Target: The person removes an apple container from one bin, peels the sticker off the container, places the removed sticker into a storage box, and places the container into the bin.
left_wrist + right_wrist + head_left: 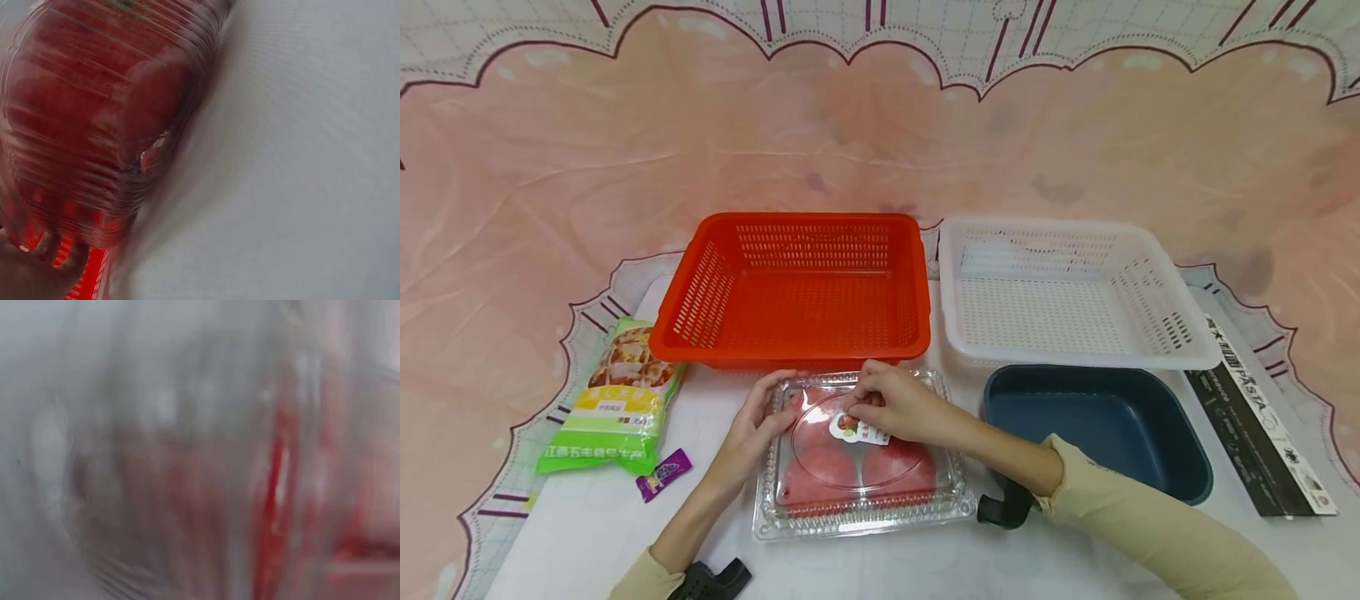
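A clear plastic clamshell box of large red round fruits lies before me, its ribbed side close up in the left wrist view. My left hand grips the box's far left corner, thumb on the lid. In the left wrist view, that hand's fingers bend at the box end. Over the lid is my right hand, fingers bent, with thumb and fingertips right at the white label printed with a red picture. I cannot tell whether they pinch it. The right wrist view is blurred by clear plastic.
Behind the box stand a red basket and a white basket. A dark blue tub sits to the right, beside a black-and-white pasta box. Leftward lie a green-yellow food bag and a small purple packet.
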{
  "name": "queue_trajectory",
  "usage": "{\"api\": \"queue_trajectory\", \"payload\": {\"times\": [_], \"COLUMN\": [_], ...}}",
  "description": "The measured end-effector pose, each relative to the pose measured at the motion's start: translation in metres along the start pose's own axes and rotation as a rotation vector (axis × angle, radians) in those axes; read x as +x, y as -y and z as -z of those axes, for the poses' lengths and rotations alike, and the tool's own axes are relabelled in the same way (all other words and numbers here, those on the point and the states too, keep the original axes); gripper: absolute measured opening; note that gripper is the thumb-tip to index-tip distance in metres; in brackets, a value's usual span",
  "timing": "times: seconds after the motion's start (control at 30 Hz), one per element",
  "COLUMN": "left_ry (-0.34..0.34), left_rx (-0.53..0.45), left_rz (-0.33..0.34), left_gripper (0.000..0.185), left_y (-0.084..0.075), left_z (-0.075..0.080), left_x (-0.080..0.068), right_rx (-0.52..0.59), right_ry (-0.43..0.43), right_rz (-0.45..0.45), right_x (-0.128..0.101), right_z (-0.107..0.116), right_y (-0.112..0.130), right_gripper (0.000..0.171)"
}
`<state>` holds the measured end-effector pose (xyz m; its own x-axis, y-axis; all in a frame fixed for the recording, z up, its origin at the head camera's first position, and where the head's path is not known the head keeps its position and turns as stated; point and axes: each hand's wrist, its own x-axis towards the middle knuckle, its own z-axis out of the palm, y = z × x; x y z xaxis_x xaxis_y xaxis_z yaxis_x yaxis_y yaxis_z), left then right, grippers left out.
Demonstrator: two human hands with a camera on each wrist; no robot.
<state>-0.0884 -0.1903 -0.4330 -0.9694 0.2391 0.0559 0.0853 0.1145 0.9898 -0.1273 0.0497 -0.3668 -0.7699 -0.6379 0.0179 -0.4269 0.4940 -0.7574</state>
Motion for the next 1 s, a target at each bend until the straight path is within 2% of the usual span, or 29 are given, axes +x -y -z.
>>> {"api": "queue_trajectory", "payload": {"times": [0.27,0.6,0.83,1.0], "left_ry": [-0.013,-0.019,-0.012,-0.02], "left_rx": [0.027,0.018,0.045,0.045], "left_rz": [0.053,0.034,0.075,0.077], "left_gripper": [0.045,0.044,0.045,0.045], "left_y": [-0.0002,-0.0017,-0.0055,-0.0065], "left_z": [-0.0005,-0.0009,-0.0013,-0.001], "left_x": [0.0001,-0.0006,-0.0001,-0.0003], "right_rx": [-0.002,-0.042,-0.027,-0.022], "right_ry": [0.022,0.051,0.056,0.064], "right_rz": [0.0,0.008,0.026,0.018], "right_x": [-0.0009,-0.002,-0.004,-0.0034], "right_z": [0.0013,0.0,0.003,0.0037], "right_y": [0.0015,-0.0024,-0.0035,-0.0013], "right_gripper": [0.007,0.006,0.006,0.005]}}
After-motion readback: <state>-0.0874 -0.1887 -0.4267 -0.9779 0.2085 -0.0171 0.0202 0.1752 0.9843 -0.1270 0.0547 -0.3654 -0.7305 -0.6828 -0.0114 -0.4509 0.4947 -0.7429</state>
